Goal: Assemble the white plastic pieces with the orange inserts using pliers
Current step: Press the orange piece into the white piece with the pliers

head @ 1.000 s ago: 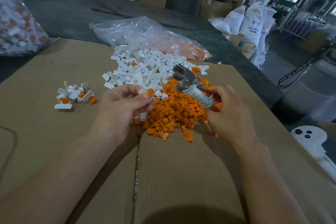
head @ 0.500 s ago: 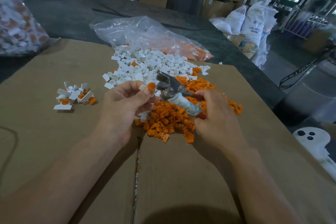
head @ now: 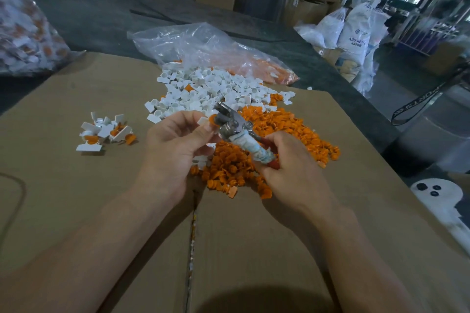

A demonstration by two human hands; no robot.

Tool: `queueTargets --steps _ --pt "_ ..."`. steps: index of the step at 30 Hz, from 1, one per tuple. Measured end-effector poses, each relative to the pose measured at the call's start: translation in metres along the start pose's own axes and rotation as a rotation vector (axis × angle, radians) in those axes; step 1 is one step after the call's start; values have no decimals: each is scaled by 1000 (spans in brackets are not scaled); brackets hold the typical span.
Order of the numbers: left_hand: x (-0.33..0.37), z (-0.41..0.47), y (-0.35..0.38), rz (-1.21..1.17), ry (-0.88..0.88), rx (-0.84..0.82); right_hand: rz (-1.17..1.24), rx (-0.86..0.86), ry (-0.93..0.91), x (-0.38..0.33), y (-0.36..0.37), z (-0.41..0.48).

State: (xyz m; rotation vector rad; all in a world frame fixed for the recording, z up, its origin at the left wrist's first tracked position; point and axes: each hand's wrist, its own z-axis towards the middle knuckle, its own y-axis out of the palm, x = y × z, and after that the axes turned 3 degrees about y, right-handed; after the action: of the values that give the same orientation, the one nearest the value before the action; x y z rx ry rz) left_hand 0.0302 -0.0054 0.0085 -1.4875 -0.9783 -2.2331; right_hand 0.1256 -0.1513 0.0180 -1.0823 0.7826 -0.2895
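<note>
My left hand (head: pixel 175 145) pinches a small white plastic piece (head: pixel 203 121) with an orange insert (head: pixel 212 119) at its fingertips. My right hand (head: pixel 292 170) grips the tape-wrapped handles of metal pliers (head: pixel 235 126), whose jaws sit against the orange insert. Beyond the hands lies a heap of loose white pieces (head: pixel 211 91), and a heap of orange inserts (head: pixel 277 132) spreads under and right of the hands. A small cluster of assembled white-and-orange pieces (head: pixel 104 132) lies to the left.
Everything rests on a big cardboard sheet (head: pixel 76 198) with a seam (head: pixel 192 236) down the middle. A clear plastic bag (head: pixel 203 51) lies behind the heaps. Another bag of parts (head: pixel 23 30) sits far left. White sacks (head: pixel 353 33) and boxes stand at the back.
My right hand has brought the pliers leftward and closer, so their jaws now meet the piece that my left hand holds. The left hand has stayed nearly in place.
</note>
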Motion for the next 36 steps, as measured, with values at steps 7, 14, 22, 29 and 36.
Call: queueTargets --steps 7,14,22,29,36 --pt "0 0 2 5 -2 20 -65 -14 -36 -4 0 -2" --pt "0 -4 2 -11 1 47 -70 -16 -2 -8 0 -4" --pt "1 -4 2 15 -28 78 -60 -5 -11 -7 5 -3" --pt "5 -4 1 -40 -84 98 151 56 74 5 5 4" --pt "8 -3 0 -32 -145 150 73 120 266 28 -6 11"
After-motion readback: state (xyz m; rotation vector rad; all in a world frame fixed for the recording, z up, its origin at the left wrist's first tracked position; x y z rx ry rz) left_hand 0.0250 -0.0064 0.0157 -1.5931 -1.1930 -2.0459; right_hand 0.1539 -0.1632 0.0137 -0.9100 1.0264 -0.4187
